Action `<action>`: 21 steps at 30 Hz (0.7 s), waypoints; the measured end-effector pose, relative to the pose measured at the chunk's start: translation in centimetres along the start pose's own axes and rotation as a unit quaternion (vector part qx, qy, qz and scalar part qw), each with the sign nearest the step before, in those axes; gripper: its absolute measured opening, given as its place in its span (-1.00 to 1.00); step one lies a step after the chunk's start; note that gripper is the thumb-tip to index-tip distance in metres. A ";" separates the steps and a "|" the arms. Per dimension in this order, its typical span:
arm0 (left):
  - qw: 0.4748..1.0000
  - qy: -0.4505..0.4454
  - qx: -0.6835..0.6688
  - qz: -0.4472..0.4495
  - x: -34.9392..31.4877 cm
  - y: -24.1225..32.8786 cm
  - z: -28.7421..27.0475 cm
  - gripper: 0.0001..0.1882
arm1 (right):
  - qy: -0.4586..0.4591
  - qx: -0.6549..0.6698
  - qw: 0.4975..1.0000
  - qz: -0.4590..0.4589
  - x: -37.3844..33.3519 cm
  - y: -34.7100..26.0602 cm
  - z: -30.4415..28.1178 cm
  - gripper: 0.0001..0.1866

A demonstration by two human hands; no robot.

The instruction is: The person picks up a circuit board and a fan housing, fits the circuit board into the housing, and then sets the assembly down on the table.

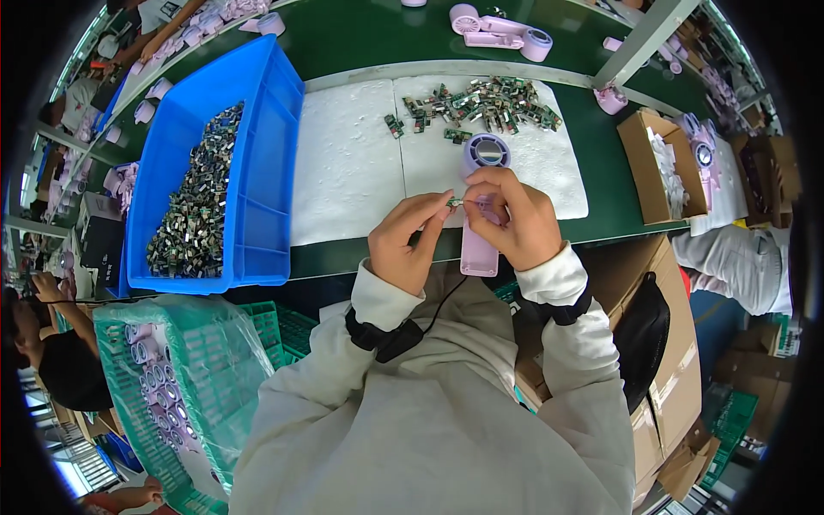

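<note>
Near the front edge of the table, my left hand (408, 238) pinches a small green circuit board (453, 202) between thumb and fingertips. My right hand (522, 221) is closed at the neck of a light purple handheld fan (479, 251), its thumb and forefinger meeting close to the board. What these two fingertips pinch is too small to tell. The fan's round head (487, 153) points away from me over a white foam sheet (343, 163), and its handle points toward me. On the sheet's far part lies a loose pile of circuit boards (489, 103).
A blue bin (269, 163) full of small boards stands left. Below it is a plastic-lined green crate (184, 343) of purple fan parts. At right are a cardboard box (650, 167) of white pieces and a metal post (644, 43). More fan parts (502, 34) lie beyond the sheet.
</note>
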State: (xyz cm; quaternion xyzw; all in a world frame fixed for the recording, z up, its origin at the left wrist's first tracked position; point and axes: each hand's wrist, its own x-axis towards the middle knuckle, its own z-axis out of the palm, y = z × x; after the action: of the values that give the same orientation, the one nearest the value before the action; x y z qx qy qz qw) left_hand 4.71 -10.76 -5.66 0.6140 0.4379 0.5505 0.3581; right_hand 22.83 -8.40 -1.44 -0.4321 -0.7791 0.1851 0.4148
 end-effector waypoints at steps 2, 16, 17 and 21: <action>0.998 -0.014 0.046 0.050 0.0 0.3 -0.2 -0.69 | -0.037 0.004 0.999 -0.003 -0.1 0.3 -0.7 -0.60; 0.998 -0.001 0.046 0.044 -0.9 0.2 0.3 -0.67 | 0.032 0.145 0.982 0.118 -1.0 -1.2 1.2 -0.63; 0.997 0.017 0.058 0.050 -0.9 0.6 0.6 -0.66 | 0.063 0.145 0.978 0.139 -1.1 -1.7 1.6 -0.63; 0.990 0.064 0.098 0.082 -1.3 0.8 2.2 -0.66 | 0.129 0.146 0.964 0.180 -1.4 -2.3 2.6 -0.62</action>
State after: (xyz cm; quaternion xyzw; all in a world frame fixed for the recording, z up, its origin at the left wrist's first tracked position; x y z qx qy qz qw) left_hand 7.01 -12.17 -5.67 0.6431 0.4601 0.5707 0.2214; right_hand 19.95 -10.65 -2.18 -0.5201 -0.5927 0.3109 0.5305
